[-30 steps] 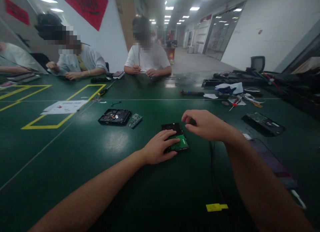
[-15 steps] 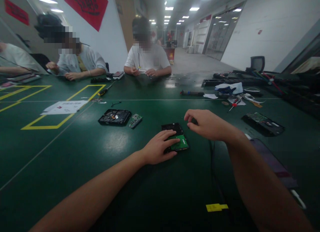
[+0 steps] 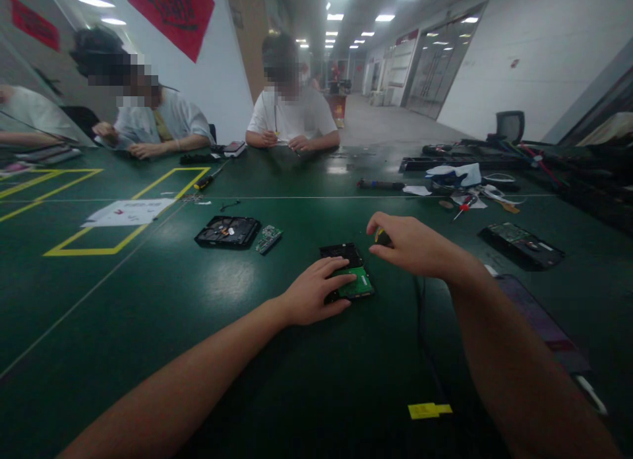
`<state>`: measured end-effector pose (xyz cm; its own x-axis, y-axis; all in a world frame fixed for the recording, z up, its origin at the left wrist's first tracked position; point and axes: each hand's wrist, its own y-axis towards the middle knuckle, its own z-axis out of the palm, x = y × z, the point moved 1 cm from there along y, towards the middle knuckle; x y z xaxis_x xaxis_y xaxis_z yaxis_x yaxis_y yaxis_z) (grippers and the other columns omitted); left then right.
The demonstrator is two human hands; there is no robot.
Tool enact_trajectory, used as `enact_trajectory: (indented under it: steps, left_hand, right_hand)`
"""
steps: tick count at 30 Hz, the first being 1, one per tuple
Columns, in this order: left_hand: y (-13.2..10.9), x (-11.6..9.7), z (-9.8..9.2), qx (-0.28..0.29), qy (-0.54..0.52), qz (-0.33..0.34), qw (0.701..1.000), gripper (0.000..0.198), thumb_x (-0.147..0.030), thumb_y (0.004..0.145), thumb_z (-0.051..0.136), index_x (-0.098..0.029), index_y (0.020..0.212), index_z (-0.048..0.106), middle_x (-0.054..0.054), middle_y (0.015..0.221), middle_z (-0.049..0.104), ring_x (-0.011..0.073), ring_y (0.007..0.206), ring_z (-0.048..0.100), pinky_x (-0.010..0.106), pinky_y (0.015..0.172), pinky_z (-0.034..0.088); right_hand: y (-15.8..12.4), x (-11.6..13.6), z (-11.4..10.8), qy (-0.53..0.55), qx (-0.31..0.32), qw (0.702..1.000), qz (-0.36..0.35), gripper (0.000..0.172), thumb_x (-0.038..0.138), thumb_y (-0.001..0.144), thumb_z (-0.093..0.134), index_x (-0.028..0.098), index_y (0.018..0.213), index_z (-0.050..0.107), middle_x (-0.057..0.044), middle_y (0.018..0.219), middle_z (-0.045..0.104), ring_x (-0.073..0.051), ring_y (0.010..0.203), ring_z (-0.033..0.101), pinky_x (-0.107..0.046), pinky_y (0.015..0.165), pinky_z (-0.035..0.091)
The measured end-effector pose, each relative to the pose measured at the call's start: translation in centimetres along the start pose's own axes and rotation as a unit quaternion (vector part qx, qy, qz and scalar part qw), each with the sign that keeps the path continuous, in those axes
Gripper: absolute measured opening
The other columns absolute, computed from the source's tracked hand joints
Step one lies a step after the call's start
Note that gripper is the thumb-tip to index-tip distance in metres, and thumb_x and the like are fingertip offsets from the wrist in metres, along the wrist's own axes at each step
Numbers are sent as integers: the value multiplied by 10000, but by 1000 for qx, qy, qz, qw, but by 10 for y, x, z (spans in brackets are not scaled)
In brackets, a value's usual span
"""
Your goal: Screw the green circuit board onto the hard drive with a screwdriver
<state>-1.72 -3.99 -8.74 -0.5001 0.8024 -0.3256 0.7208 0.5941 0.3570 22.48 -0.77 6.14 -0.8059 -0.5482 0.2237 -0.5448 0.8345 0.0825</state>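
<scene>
Left hand (image 3: 316, 293) is lying flat and open, pressing the hard drive (image 3: 347, 272) down on the desk (image 3: 148, 314), near centre. Right hand (image 3: 413, 243) is closing around a small dark-and-yellow thing (image 3: 380, 235) just right of the drive, probably a screwdriver handle. Best keeping the drive pinned firmly. The tool's tip is hidden; drive screws too small to make out.

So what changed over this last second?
The right hand drifted slightly right and curled its fingers onto a small dark and yellow thing, apparently a tool handle. The left hand stayed pressed on the hard drive; the drive did not move.
</scene>
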Motion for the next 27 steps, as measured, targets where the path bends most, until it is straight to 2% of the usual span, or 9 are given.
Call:
enact_trajectory:
  steps: [3,6,10,15,18,20,22,24,27]
  left_hand:
    - [0,0,0,-3,-1,4,1000,560,-451,992,689,-236,1494,565,157,1639,446,364,1514,443,603,1238,387]
    - [0,-1,-1,-6,-1,5,1000,556,-440,993,687,-232,1494,565,160,1640,443,363,1514,442,602,1236,387]
    - [0,-2,-2,-9,-11,3,1000,560,-433,987,692,-251,1500,558,151,1644,443,367,1511,445,620,1226,394]
    - [0,-2,-2,-6,-1,1,1000,565,-441,986,694,-238,1497,565,154,1640,442,363,1515,440,599,1242,384]
    - [0,-1,-1,-7,-2,1,1000,562,-435,984,697,-246,1497,566,154,1638,447,368,1509,449,606,1238,385]
    - [0,-1,-1,-11,-9,1,1000,559,-438,982,697,-254,1494,568,152,1635,453,372,1502,457,616,1229,392]
    - [0,-1,0,-15,-14,2,1000,561,-442,979,698,-257,1493,569,152,1634,455,374,1500,458,621,1224,396]
    - [0,-1,-1,-14,-12,2,1000,565,-442,980,697,-256,1498,565,152,1636,452,374,1505,451,620,1227,391]
    - [0,-2,-1,-9,-6,3,1000,575,-439,981,698,-244,1504,559,159,1638,447,372,1511,444,610,1234,384]
  right_hand:
    - [-1,1,-1,-22,-3,999,31,152,288,980,591,186,1087,628,-112,1023,767,-268,901,710,-352,768,461]
    - [0,1,-2,-8,5,1000,9,132,245,965,602,191,1082,635,-101,1060,766,-256,928,712,-345,802,466]
    - [1,2,-1,13,9,1000,-19,205,219,941,625,196,1144,628,-100,1149,756,-254,1012,711,-339,866,481]
    - [1,3,1,-52,-19,997,52,213,348,1005,567,183,1129,620,-143,1098,753,-302,964,708,-384,811,481]
    - [1,2,2,-36,-17,999,14,156,291,982,593,190,1093,634,-127,1113,751,-279,978,700,-371,832,483]
    - [1,1,2,-3,-12,1000,-25,195,232,951,615,193,1141,631,-111,1141,750,-257,1000,698,-353,856,488]
    - [1,0,3,11,-8,999,-32,262,224,941,618,188,1200,615,-113,1161,748,-255,1009,700,-353,864,495]
    - [1,0,4,-6,-11,1000,-5,275,286,968,601,174,1219,602,-136,1167,742,-280,1015,700,-381,869,499]
    - [1,1,4,-44,-23,998,36,244,362,1022,531,172,1149,617,-154,1133,741,-311,1009,697,-417,859,494]
